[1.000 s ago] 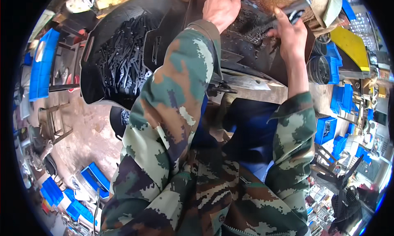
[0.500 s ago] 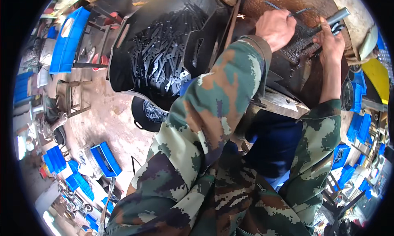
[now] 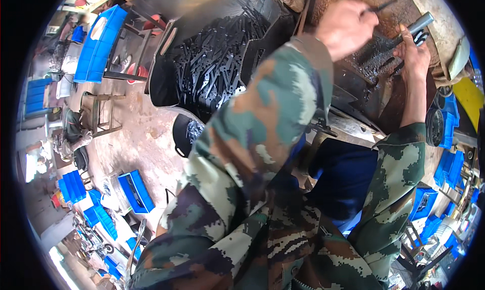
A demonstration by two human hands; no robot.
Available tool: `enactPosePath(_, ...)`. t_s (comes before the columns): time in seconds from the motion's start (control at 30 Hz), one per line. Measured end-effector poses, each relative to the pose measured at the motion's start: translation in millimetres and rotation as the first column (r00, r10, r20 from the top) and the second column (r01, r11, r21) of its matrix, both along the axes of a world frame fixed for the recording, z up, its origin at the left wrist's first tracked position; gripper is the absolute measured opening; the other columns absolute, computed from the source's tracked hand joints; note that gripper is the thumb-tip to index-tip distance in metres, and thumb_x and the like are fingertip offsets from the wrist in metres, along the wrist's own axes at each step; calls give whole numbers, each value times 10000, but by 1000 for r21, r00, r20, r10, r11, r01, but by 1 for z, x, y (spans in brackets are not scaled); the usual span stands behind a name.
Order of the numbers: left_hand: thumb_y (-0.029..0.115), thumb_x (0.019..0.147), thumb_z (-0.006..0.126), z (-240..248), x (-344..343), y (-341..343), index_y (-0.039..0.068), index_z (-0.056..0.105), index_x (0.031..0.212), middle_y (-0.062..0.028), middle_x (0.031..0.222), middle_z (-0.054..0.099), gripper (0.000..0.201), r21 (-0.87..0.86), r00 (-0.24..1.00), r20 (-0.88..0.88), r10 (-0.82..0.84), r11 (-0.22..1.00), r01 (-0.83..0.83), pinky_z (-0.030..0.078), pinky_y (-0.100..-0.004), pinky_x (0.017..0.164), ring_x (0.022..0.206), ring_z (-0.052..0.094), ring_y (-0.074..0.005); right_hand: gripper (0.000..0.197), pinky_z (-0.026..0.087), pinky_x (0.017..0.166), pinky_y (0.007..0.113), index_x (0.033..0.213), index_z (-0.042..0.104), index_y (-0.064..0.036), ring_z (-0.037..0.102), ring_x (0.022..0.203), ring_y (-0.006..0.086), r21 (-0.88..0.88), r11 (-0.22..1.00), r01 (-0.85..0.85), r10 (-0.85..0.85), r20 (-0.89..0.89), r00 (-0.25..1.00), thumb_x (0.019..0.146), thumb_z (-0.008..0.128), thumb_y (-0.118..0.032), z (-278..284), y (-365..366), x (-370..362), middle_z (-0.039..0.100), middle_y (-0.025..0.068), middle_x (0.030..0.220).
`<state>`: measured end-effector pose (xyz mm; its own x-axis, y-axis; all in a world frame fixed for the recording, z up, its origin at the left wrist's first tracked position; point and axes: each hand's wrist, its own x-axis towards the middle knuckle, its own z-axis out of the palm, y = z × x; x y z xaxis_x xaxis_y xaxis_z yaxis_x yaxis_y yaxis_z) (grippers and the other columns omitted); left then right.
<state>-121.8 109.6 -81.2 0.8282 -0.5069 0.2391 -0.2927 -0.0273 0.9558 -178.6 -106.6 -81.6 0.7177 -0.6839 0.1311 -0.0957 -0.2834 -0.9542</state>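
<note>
My left hand (image 3: 346, 30), smeared by motion, is closed above the brown, wet-looking work surface (image 3: 376, 20). A thin dark strip (image 3: 382, 7) sticks out from its fingers to the right; its other end is hidden. My right hand (image 3: 416, 58) is wrapped round the lower part of a round grey metal bar (image 3: 421, 22), with the thumb laid along it. Dark pieces with light spots (image 3: 420, 36) show beside its fingers; I cannot make out what they are. Dark, gritty wet matter (image 3: 374, 58) lies between my hands.
Left of my left arm, a large black container (image 3: 161, 83) holds many dark flat metal strips (image 3: 212, 63). A smaller black bucket (image 3: 180, 133) with metal pieces stands below it. Blue bins (image 3: 101, 42), a wooden stool (image 3: 103, 113) and a seated person (image 3: 73, 133) are farther left.
My left hand has moved slightly up and right and is now blurred. The strip end left of it no longer shows, nor do the sparks. My right hand keeps its grip on the bar.
</note>
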Motion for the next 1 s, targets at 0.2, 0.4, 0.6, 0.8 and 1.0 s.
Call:
enactPosePath(0.2, 292, 970, 498, 25, 46, 134, 62, 691, 1140, -38, 905, 664, 345, 184, 933, 340, -121, 981, 60, 463, -244, 771, 854, 599, -104, 309, 463, 519, 247, 1030, 721, -20, 421, 517, 55, -49, 997, 61, -64, -72, 995, 893, 729, -297, 12, 1, -6, 459, -54, 607)
enactPosePath(0.4, 360, 860, 641, -80, 95, 259, 25, 713, 919, -93, 736, 669, 347, 747, 937, 237, 255, 569, -344, 494, -320, 725, 706, 628, -169, 279, 465, 515, 242, 1025, 735, -42, 423, 537, 47, -15, 999, -32, 32, -51, 998, 918, 688, -294, -3, -3, 6, 452, -66, 611)
enactPosePath(0.6, 236, 794, 742, -152, 84, 279, 57, 666, 1078, -180, 999, 702, 344, 812, 894, 354, 275, 384, -440, 521, -414, 833, 959, 674, -361, 257, 476, 516, 246, 1035, 731, -43, 429, 544, 43, -30, 1000, -4, 2, -49, 999, 933, 668, -270, 2, 7, 1, 526, -50, 652)
enactPosePath(0.8, 279, 796, 704, -165, 108, 312, 17, 674, 1033, -159, 967, 717, 355, 752, 940, 148, 307, 582, -309, 515, -380, 861, 966, 685, -292, 268, 477, 520, 246, 1054, 727, -43, 435, 557, 40, -28, 999, -42, 41, -56, 998, 932, 669, -275, 4, 7, 6, 562, -46, 691)
enactPosePath(1.0, 156, 818, 581, -120, 82, 293, -4, 647, 957, -36, 719, 594, 222, 551, 808, -415, 418, 822, -142, 409, -295, 479, 514, 520, -143, 277, 481, 533, 241, 1055, 721, -37, 438, 559, 39, -36, 999, -24, 21, -80, 997, 924, 682, -277, 6, 5, 0, 559, -49, 692)
